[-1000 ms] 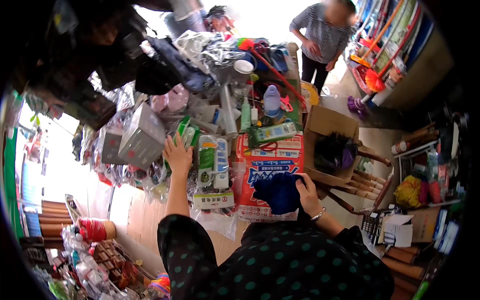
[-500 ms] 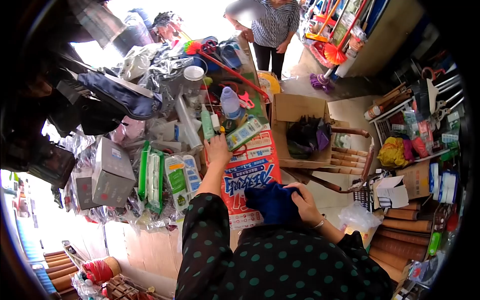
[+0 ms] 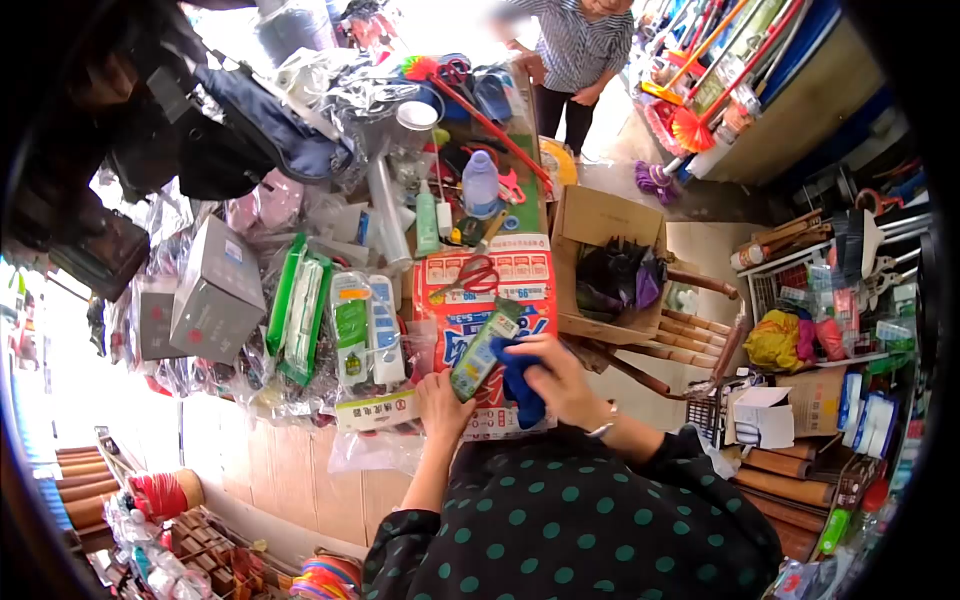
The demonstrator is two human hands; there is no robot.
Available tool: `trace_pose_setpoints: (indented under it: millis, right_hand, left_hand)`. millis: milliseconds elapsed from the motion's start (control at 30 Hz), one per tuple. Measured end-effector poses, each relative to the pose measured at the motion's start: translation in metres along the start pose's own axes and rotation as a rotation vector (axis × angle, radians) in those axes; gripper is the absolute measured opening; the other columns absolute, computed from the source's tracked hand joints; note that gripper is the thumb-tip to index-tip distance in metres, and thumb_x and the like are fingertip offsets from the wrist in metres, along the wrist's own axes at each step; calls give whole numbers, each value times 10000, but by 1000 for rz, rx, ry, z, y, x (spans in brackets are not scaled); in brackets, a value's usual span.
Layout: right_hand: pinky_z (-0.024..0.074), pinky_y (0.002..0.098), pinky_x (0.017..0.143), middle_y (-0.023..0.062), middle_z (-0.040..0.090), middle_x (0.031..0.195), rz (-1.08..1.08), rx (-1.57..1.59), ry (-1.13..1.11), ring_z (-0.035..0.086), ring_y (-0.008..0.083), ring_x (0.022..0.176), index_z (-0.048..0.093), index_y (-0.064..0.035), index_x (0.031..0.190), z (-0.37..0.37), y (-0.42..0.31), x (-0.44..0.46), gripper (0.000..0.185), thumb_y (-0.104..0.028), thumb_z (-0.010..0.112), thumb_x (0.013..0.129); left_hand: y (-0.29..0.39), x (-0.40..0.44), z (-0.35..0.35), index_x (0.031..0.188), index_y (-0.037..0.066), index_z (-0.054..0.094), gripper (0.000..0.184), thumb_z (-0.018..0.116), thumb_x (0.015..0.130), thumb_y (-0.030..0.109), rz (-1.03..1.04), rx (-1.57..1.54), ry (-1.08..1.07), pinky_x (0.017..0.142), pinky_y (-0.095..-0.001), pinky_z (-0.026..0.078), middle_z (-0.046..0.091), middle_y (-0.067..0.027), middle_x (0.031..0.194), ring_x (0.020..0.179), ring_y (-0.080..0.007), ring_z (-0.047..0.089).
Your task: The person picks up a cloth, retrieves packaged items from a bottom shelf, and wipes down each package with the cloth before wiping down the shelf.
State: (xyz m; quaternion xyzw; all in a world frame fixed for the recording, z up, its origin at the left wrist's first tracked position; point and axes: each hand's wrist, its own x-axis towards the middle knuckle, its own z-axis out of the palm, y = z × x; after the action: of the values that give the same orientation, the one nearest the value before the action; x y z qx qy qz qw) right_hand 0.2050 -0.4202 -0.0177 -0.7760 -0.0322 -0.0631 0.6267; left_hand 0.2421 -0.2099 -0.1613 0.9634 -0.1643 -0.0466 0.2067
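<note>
My left hand [image 3: 443, 405] has its fingers closed on the lower end of a long green printed package [image 3: 485, 350], which tilts up to the right. In my right hand [image 3: 566, 382] is a bunched dark blue cloth [image 3: 522, 392], close against the package's right side. Both are over a red printed sheet [image 3: 430, 325] at the table's front. Red-handled scissors [image 3: 478, 274] lie just beyond the package. Farther back are a green spray bottle [image 3: 426, 220] and a pale purple bottle [image 3: 481, 185].
Plastic-wrapped goods and a grey box [image 3: 218, 290] crowd the left side. An open cardboard box [image 3: 600, 215] stands right of the table by a bamboo chair [image 3: 690, 330]. A person in a striped shirt [image 3: 585, 45] stands beyond the table. Shelved goods line the far right.
My left hand has taken hold of the green package and brought it nearer my body. My right hand has moved the blue cloth up to it. The view has shifted slightly.
</note>
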Motion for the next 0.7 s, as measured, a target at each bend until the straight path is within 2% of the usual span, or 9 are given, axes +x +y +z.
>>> trace_pose_setpoints:
  millis: [33, 100, 133, 167, 233, 300, 367, 400, 700]
  right_hand:
    - [395, 352, 909, 141, 523, 1136, -65, -55, -66, 496, 322, 1042, 550, -86, 1166, 20, 7, 6, 322, -83, 551, 844]
    - [355, 419, 942, 128, 494, 1247, -261, -394, -158, 463, 329, 1087, 553, -136, 1180, 59, 43, 13, 356, -173, 590, 827]
    - [286, 489, 977, 97, 462, 1321, -295, -629, -253, 420, 319, 1152, 548, -185, 1195, 75, 72, 7, 390, -282, 594, 820]
    - [228, 510, 1004, 72, 455, 1329, -268, -743, -362, 395, 286, 1195, 533, -199, 1215, 97, 107, -2, 406, -319, 575, 829]
    - [225, 507, 1016, 41, 433, 1349, -367, -830, -350, 389, 267, 1210, 523, -203, 1224, 100, 134, -13, 413, -325, 569, 831]
    - [225, 511, 1019, 28, 426, 1342, -366, -831, -295, 384, 248, 1214, 526, -203, 1210, 97, 140, -11, 417, -315, 589, 813]
    - [231, 518, 1020, 31, 450, 1303, -360, -896, -273, 386, 251, 1211, 545, -193, 1173, 85, 147, 7, 397, -300, 605, 796]
    - [235, 515, 1021, 34, 460, 1287, -292, -913, -176, 389, 255, 1208, 560, -184, 1145, 79, 152, 19, 371, -289, 608, 792]
    - [398, 423, 890, 103, 567, 1142, -103, -687, 314, 489, 316, 1034, 610, -70, 981, 31, 211, 67, 191, -171, 559, 828]
  left_hand:
    - [-4, -1, 3, 1065, 38, 524, 630, 777, 514, 213, -34, 17, 9, 838, -428, 375, 499, -145, 972, 970, -341, 462]
    - [-17, -9, 20, 1039, 38, 539, 514, 729, 592, 206, 15, -64, -56, 811, -425, 385, 522, -150, 958, 931, -336, 481]
    - [-20, -21, 36, 1012, 34, 557, 352, 632, 707, 192, 65, 212, 229, 780, -433, 402, 556, -152, 922, 880, -340, 510]
    - [-59, -26, 86, 1024, 23, 552, 293, 536, 764, 157, -207, -447, 184, 782, -445, 403, 564, -156, 940, 890, -344, 514]
    - [-18, -24, 44, 1069, 27, 533, 326, 525, 761, 134, -300, -343, 163, 819, -443, 392, 541, -155, 1003, 940, -340, 497]
    - [-22, -22, 52, 1090, 45, 524, 371, 566, 738, 154, -242, -247, 126, 859, -436, 377, 524, -149, 1047, 981, -331, 479]
    - [-19, -21, 43, 1097, 63, 528, 469, 667, 673, 208, -86, 148, -1, 892, -423, 366, 529, -129, 1040, 1005, -318, 474]
    - [-10, -18, 32, 1106, 78, 529, 603, 750, 572, 249, -114, 86, -36, 916, -416, 352, 527, -108, 1041, 1032, -304, 465]
    - [-8, -14, 32, 1111, 96, 543, 619, 732, 562, 312, -83, 103, -5, 898, -412, 363, 542, -96, 1021, 1003, -302, 484]
